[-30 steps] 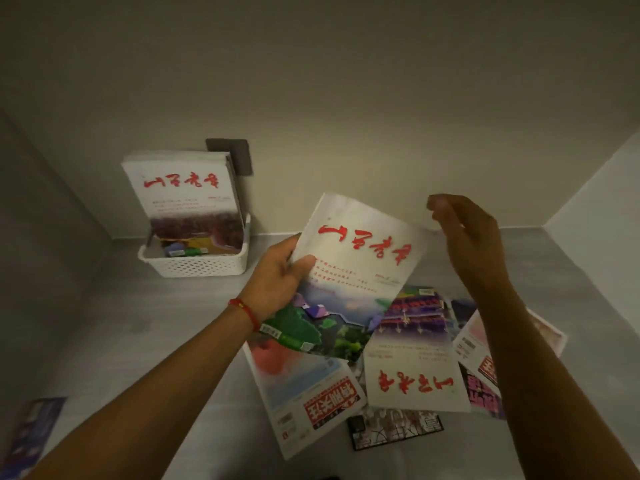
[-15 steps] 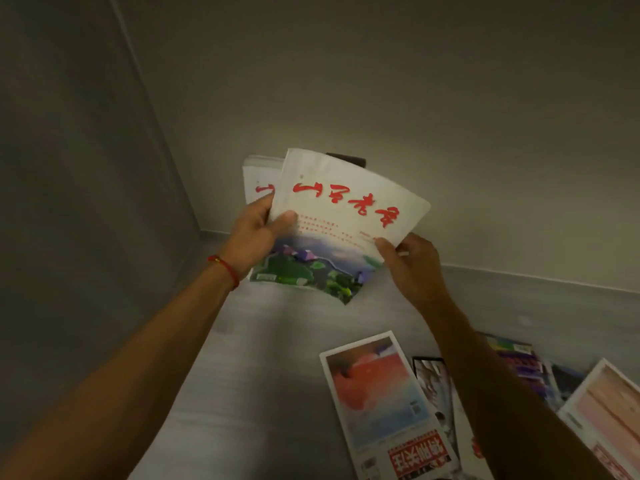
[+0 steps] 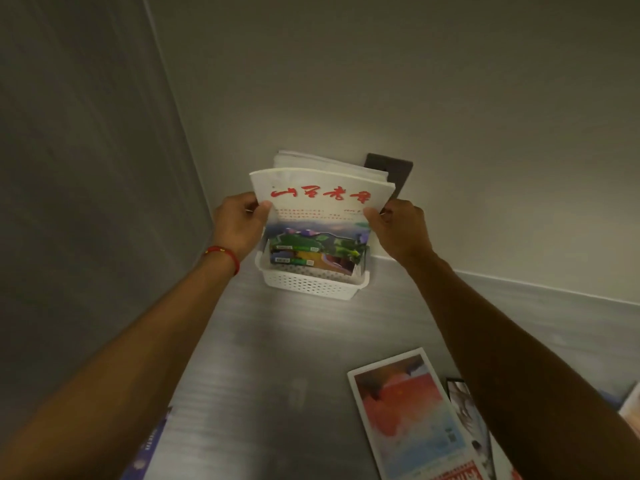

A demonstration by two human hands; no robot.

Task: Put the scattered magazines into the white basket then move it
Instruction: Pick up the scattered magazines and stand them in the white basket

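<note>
Now carried from mid-frame to the white basket [image 3: 313, 283] at centre, the magazine [image 3: 320, 202] sits clamped between my left hand [image 3: 239, 225] and right hand [image 3: 401, 230]; I lower it straight, edges level, in front of the upright stack [image 3: 329, 164].

Dim, warm-grey exposure; brightest pool on the white basket [image 3: 311, 284] at centre. Corners darken from 7 to 11 o'clock. Wide-angle bending skews wall lines; mild softness throughout.
</note>
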